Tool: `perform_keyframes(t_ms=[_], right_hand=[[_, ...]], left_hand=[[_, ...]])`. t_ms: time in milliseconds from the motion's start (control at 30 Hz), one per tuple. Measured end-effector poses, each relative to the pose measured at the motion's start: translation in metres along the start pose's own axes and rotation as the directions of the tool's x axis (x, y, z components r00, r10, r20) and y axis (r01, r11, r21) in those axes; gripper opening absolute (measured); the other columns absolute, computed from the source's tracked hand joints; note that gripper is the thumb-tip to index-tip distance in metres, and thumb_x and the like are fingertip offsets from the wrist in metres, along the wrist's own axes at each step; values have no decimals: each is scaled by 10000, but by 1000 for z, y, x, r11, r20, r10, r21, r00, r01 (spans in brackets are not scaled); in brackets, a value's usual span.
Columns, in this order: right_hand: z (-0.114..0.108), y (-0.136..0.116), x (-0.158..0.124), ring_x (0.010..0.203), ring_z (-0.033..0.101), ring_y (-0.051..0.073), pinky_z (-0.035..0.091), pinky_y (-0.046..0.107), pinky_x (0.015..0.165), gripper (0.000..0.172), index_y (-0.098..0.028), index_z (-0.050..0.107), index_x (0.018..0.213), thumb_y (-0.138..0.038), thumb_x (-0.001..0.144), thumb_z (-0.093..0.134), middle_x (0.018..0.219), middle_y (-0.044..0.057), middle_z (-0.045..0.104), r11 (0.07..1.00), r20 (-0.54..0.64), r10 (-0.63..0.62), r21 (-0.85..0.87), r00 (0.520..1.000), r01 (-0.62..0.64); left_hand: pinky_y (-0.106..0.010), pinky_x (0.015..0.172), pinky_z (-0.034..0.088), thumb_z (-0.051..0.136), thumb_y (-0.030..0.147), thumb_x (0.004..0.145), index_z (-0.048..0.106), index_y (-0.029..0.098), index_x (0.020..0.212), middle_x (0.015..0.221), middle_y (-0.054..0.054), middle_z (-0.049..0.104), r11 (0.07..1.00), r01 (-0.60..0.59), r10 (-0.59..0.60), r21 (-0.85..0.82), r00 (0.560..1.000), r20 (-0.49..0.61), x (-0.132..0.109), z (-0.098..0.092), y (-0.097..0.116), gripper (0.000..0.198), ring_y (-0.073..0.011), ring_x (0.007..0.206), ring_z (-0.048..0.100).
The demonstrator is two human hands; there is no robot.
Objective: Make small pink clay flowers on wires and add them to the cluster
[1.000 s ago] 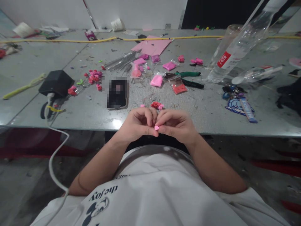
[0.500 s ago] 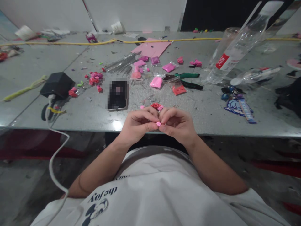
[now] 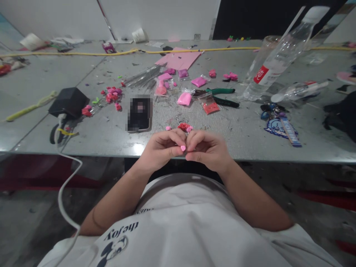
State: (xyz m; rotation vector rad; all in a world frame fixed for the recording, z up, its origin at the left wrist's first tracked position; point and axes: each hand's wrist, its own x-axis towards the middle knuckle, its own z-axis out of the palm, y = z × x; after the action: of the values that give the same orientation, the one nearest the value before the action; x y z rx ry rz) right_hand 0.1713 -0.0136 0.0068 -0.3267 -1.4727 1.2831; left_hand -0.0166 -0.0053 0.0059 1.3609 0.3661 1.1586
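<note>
A small pink clay rosebud (image 3: 183,148) is pinched between the thumb and forefinger of my left hand (image 3: 164,147), just above the table's front edge. My right hand (image 3: 207,148) is close against it on the right, its fingers curled. A small gap shows between its thumb and forefinger, with the bud beside their tips. Just beyond my fingers lie red clay pieces (image 3: 183,127) and a pink clay piece (image 3: 189,129). Another pink clay piece (image 3: 168,128) lies to their left. My fingers partly hide what lies behind them.
A phone (image 3: 139,113) and a black adapter (image 3: 69,102) with a white cable are at left, near clay flowers (image 3: 112,95). Bagged pink clay (image 3: 184,98), green-handled pliers (image 3: 222,91) and thin wires (image 3: 143,78) lie ahead. A plastic bottle (image 3: 274,68) stands at right.
The pink bud has shifted slightly left and turned. My right thumb and forefinger have moved apart a little, off the bud's right side. My left hand keeps its pinch.
</note>
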Motion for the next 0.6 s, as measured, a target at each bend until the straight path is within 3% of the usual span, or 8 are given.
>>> perform_keyframes(t_ms=[67,133,200,267,333,400,500,600], right_hand=[[-1,1,-1,759,643,137,540,290,703,160,-238,752,848,-194,795,896,797,-7,708,1000,-41,3,0,999,-3],[-1,2,-1,689,601,118,495,268,634,130,-237,747,853,-226,835,875,758,-18,677,1000,-138,5,31,990,-1],[-1,4,-1,601,539,98,420,246,544,118,-238,733,851,-267,877,845,702,-35,630,996,-232,26,89,972,-5],[-1,5,0,550,499,89,366,238,494,145,-238,716,837,-303,891,834,660,-47,592,991,-278,65,133,958,-29],[0,5,0,541,493,90,356,234,480,187,-234,699,817,-331,878,847,641,-50,581,989,-293,101,134,951,-64],[1,5,1,538,492,88,358,231,475,218,-228,683,804,-346,868,855,640,-50,587,988,-302,123,123,945,-89],[1,4,2,526,487,83,358,229,470,241,-222,669,793,-357,866,855,641,-49,597,988,-307,130,118,943,-98],[1,5,3,518,487,81,349,228,462,244,-218,674,791,-359,860,861,632,-51,597,987,-312,143,121,939,-110]], left_hand=[[-291,756,557,842,231,861,803,226,878,871,-49,673,992,-33,27,122,998,50,0,-6,11,43,-155,812,653],[-276,749,547,829,187,867,808,215,918,904,-54,693,924,-98,56,368,991,122,-1,-14,24,62,-153,811,663],[-271,771,538,795,183,900,812,210,964,930,-56,706,742,-165,54,650,981,187,-2,-24,34,72,-151,821,671],[-290,832,538,728,207,956,811,213,997,985,-66,722,540,-189,36,820,979,202,-4,-31,40,93,-171,885,689],[-316,869,538,659,239,1003,809,210,1017,1040,-82,728,405,-181,15,896,981,191,-6,-34,40,154,-197,944,696],[-335,865,541,615,270,1027,810,201,1020,1054,-95,729,334,-175,-10,926,982,189,-8,-34,38,207,-214,956,694],[-353,867,549,558,286,1050,815,198,1035,1067,-109,732,286,-178,-48,942,979,200,-9,-34,37,272,-230,971,691],[-351,888,556,499,252,1060,810,206,1093,1111,-114,728,299,-185,-94,936,971,222,-8,-38,39,317,-233,1008,694]])
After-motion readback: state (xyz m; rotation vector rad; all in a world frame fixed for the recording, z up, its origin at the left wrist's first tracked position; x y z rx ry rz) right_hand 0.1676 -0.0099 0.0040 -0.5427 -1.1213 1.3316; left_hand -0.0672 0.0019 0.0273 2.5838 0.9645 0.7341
